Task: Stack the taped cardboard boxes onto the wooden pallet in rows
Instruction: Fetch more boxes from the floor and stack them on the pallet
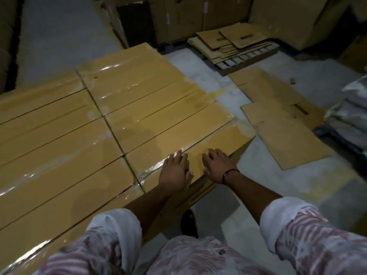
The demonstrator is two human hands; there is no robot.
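Observation:
Several taped cardboard boxes [139, 108] lie side by side in rows, their tan tops shiny with clear tape; the pallet under them is hidden. My left hand [175, 171] and my right hand [217, 167] rest flat, fingers spread, on the top of the nearest right-hand box [198, 144], close to its front edge. Neither hand grips anything. The right wrist wears a dark band.
Flattened cardboard sheets [278, 120] lie on the grey floor to the right. A wooden pallet [246, 56] with more flat cartons stands at the back. Tall stacked boxes [198, 14] line the far wall. Wrapped bundles [351, 112] sit at the right edge. My shoe [189, 223] is beside the stack.

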